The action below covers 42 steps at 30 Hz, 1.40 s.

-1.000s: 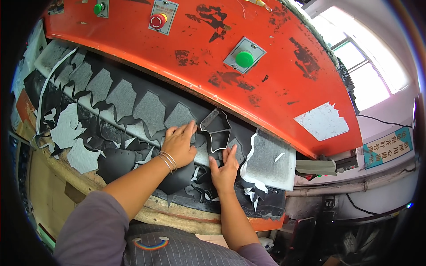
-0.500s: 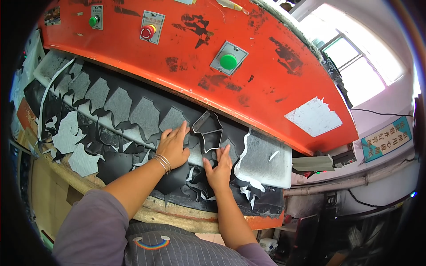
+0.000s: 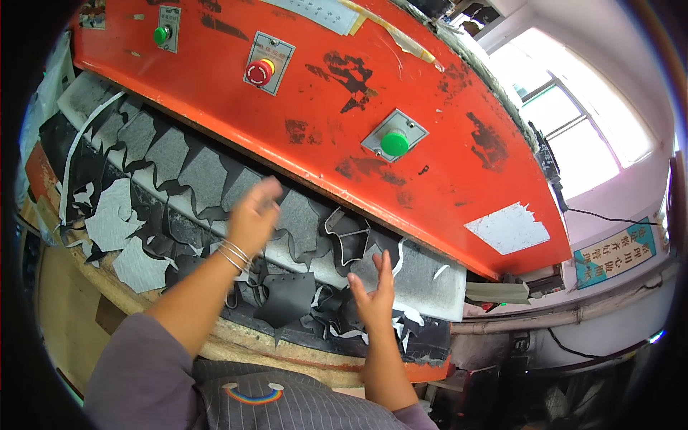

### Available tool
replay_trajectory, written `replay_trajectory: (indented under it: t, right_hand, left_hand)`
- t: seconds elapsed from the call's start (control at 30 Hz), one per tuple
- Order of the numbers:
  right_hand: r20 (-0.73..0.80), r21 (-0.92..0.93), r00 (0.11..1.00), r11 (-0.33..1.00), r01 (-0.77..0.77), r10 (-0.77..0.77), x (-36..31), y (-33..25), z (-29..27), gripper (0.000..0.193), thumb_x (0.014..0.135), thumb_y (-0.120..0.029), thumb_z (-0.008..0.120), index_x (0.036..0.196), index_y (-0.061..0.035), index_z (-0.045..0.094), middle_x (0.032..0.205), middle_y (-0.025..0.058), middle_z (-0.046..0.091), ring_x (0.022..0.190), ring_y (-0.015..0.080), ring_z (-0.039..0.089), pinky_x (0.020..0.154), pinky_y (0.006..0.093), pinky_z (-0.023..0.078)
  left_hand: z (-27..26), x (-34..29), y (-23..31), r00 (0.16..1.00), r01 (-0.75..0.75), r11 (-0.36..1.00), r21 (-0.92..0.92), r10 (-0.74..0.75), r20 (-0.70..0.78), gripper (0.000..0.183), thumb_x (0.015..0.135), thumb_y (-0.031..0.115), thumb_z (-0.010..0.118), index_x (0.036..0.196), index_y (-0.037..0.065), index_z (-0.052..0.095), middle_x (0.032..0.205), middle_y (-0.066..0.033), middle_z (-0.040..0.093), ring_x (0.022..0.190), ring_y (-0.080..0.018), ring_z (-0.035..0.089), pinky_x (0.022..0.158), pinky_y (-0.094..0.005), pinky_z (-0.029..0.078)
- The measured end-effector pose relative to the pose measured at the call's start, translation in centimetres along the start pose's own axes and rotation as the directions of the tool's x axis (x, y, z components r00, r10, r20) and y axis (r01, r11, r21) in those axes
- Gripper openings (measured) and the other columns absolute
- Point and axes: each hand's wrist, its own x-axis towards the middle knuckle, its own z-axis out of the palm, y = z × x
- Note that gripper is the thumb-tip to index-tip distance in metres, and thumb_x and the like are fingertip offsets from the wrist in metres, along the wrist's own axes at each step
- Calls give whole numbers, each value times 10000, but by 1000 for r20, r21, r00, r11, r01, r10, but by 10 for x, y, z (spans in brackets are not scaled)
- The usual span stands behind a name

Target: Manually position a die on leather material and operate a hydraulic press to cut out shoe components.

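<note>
My left hand [image 3: 254, 215], two thin bangles at its wrist, is slightly blurred above the pale cutting board [image 3: 437, 307]. Its thumb stands apart from the fingers, and I see nothing held. My right hand [image 3: 375, 295] is spread and empty, just on the near side of a metal cutting die [image 3: 351, 235]. That die is an angular outline with a crossbar, standing on dark sheet material beneath the red machine's edge. Jagged dark offcut strips [image 3: 172, 188] run along the board to the left of the die, around bare grey patches.
A red machine front [image 3: 315, 122] rises behind the board, with green buttons [image 3: 394, 143] and a red stop knob [image 3: 259, 72]. Dark pieces [image 3: 287, 297] and pale scraps [image 3: 140, 265] lie along the near edge. A white strip [image 3: 75, 161] curves at the left.
My left hand has lifted from beside the die and moved left. My right hand has drawn back a little from it, fingers spreading. The view has shifted slightly.
</note>
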Motion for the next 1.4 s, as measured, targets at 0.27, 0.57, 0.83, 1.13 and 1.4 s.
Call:
replay_trajectory:
  t: [0.27, 0.57, 0.83, 1.13, 1.4]
  right_hand:
    - [-190, 305, 963, 920, 245, -193, 56, -125, -42, 519, 763, -120, 774, 1177, -2, 483, 904, 104, 615, 784, 163, 607, 735, 292, 501]
    - [-228, 234, 966, 957, 174, -120, 12, -154, -24, 344, 803, -213, 752, 890, -40, 468, 662, 61, 555, 565, 129, 507, 561, 268, 450]
    - [528, -85, 842, 980, 180, -109, -189, -98, -10, 585, 686, -474, 765, 1023, -13, 634, 931, 168, 623, 895, 327, 580, 797, 410, 475]
    - [452, -289, 891, 940, 184, -36, -214, -101, -4, 471, 625, -321, 811, 961, -47, 629, 914, 123, 565, 927, 300, 549, 785, 392, 458]
    - [600, -196, 793, 942, 273, -105, -168, -85, -25, 469, 687, -367, 775, 993, -34, 648, 959, 157, 601, 937, 335, 570, 823, 419, 461]
  left_hand:
    - [-201, 133, 80, 441, -264, 874, 408, 485, -755, 638, 931, 319, 522, 1413, -32, 293, 1440, -218, 361, 1333, -323, 359, 1090, -380, 285]
    - [-264, 93, 102, 549, -171, 841, 514, 514, -659, 860, 881, 497, 545, 1455, -29, 180, 1503, -269, 204, 1407, -389, 179, 1139, -427, 168]
    - [-88, -161, 65, 958, -134, 881, 455, -3, 287, 372, 774, 241, 704, 1087, 63, 610, 1067, -152, 605, 1026, -329, 543, 924, -403, 424]
    - [-1, -188, 65, 872, -106, 667, 737, -293, 391, 658, 731, 178, 750, 1316, 90, 461, 1196, -179, 504, 1150, -352, 482, 954, -416, 434]
    - [-105, -92, 105, 351, -399, 564, 723, -634, 689, 574, 716, 388, 741, 1201, 111, 610, 1068, -194, 642, 1011, -355, 608, 867, -400, 477]
